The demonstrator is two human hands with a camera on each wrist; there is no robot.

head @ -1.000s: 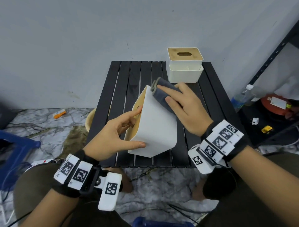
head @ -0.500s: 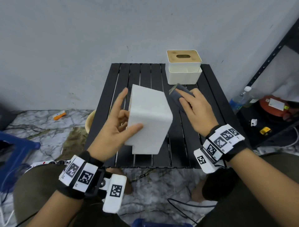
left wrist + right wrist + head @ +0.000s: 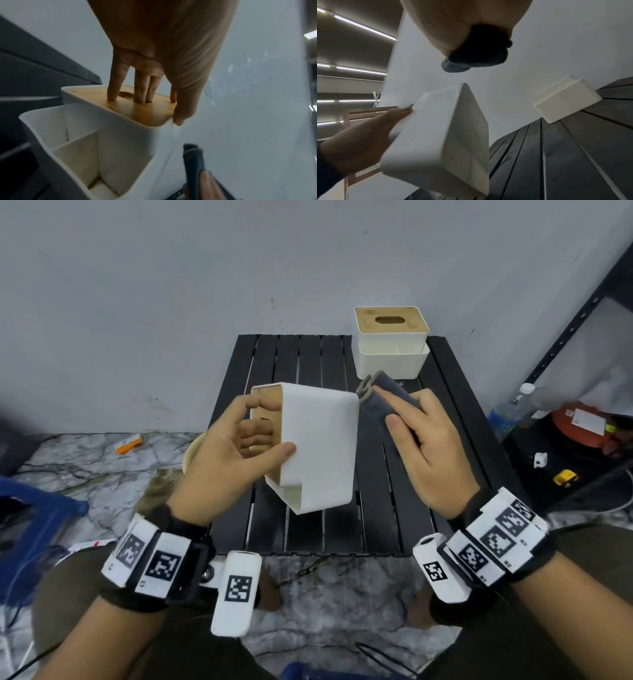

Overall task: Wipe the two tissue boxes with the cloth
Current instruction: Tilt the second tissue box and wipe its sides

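Note:
My left hand [image 3: 239, 450] holds a white tissue box [image 3: 318, 446] tipped on its side above the black slatted table [image 3: 308, 364]. Its fingers [image 3: 142, 89] press on the wooden lid [image 3: 137, 108], one or two tips in the slot, and the thumb lies on a white side. My right hand [image 3: 421, 440] holds a folded dark grey cloth [image 3: 387, 402] against the box's right side, fingers laid over it. From the right wrist the cloth [image 3: 476, 59] sits just above the box [image 3: 447, 142]. A second white tissue box [image 3: 390, 340] with a wooden lid stands at the table's far right.
A grey wall rises behind the table. To the right stand a black shelf frame [image 3: 582, 309], a plastic bottle [image 3: 510, 409] and a red round object [image 3: 582, 422]. On the marble floor lie cables, an orange item [image 3: 128, 444] and a blue stool [image 3: 37, 508] at left.
My left hand has turned the box so its wooden lid faces left and a white side faces up. The right hand stayed beside the box with the cloth at its right edge.

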